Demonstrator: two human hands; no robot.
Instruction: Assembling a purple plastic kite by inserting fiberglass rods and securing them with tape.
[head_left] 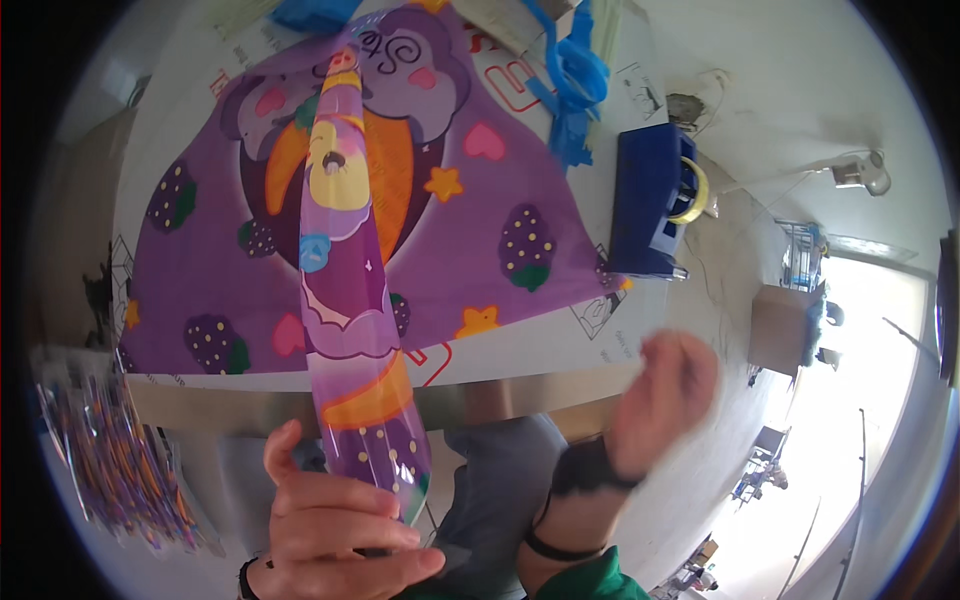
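In the head view, your left hand (345,530) is closed around the near, wide end of a long folded strip (350,300) of glossy purple print, one finger raised beside it. The strip lies lengthwise over a flat purple printed sheet (490,210), its near end jutting past the metal table edge (490,400) towards you. Your right hand (668,400) is off to the right, fingers curled inward; it is blurred, so you cannot tell whether it grips anything.

For writing, you have black script across the pale far part of the purple sheet, large red characters and small dark print on the white covering (540,368) beneath, and a pale label patch on the blue tape dispenser (640,200) at the right.

The strip's long axis runs away from you, leaning slightly left, and it tapers: the narrow tip points to the far side, near the script, the broad end towards your body. You cannot tell whether the tip touches the sheet.
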